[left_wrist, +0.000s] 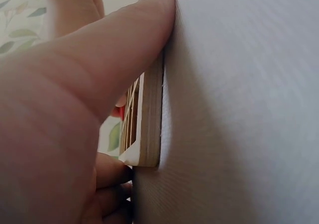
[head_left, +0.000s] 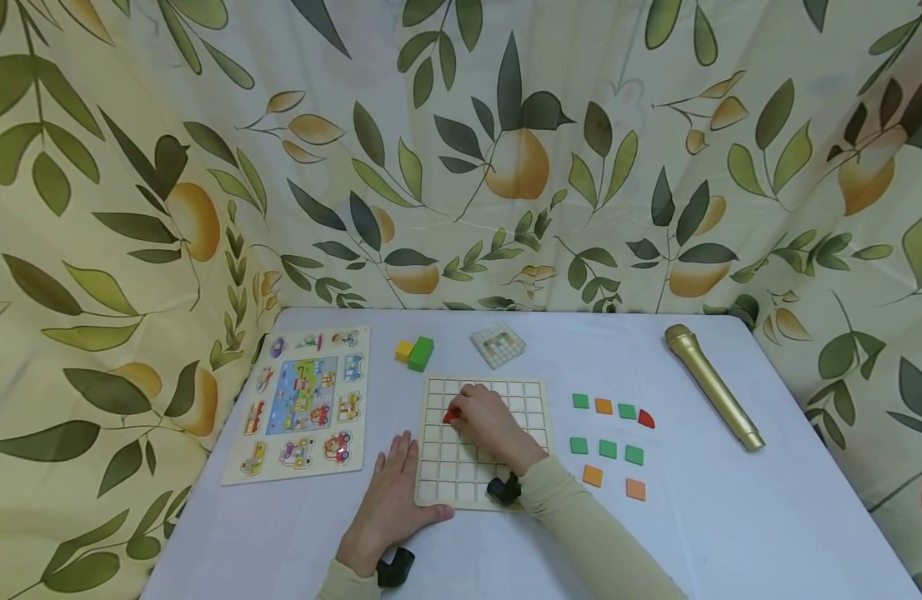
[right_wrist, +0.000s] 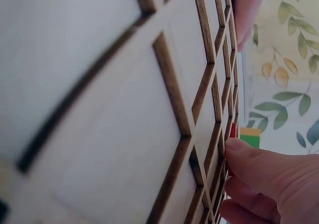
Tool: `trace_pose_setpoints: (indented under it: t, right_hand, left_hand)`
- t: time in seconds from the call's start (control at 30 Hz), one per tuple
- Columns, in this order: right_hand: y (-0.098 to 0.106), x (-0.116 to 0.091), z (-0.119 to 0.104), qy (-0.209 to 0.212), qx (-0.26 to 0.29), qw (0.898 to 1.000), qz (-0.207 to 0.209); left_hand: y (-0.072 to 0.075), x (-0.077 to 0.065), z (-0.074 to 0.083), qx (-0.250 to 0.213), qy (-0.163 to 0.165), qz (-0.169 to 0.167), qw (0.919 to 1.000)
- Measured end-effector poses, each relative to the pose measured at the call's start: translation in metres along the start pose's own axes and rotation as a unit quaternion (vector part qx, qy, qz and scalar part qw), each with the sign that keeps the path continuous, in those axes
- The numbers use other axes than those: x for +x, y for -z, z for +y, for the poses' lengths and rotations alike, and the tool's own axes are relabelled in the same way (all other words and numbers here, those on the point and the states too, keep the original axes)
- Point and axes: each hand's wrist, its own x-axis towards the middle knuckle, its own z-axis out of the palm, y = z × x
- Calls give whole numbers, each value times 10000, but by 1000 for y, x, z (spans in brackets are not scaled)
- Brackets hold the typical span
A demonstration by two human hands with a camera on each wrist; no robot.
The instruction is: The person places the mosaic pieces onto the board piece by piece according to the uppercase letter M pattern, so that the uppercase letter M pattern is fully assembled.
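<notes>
A square wooden grid board (head_left: 449, 496) with rows of shallow white cells lies in the middle of the table. My right hand (head_left: 488, 421) reaches over its upper left part and pinches a red quarter-round piece (head_left: 451, 415) close over the cells. In the right wrist view the thumb and fingers (right_wrist: 244, 157) hold that red piece (right_wrist: 233, 130) at the grid. My left hand (head_left: 389, 500) lies flat at the board's lower left corner, fingers straight along its left side. The left thumb (left_wrist: 144, 25) rests along the front edge of the board (left_wrist: 149, 119).
Right of the board lie several green squares (head_left: 608, 449), orange squares (head_left: 592, 476) and another red quarter-round (head_left: 646, 419). A gold microphone (head_left: 714, 387) lies farther right. Behind are a small patterned card (head_left: 498, 345), a green block (head_left: 421, 354) and a yellow block (head_left: 404, 351). A picture puzzle board (head_left: 296, 477) lies left.
</notes>
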Motion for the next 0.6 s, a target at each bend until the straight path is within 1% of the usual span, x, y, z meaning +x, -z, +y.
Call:
trace_pose_setpoints:
  t: [0.27,0.6]
  right_hand:
    - [-2,1,1,125,-109,9997,153]
    - [-2,1,2,176,-135,9995,214]
  left_hand:
    - [0,0,0,63,-67,58,9999]
    - [0,-2,1,84,-60,87,9999]
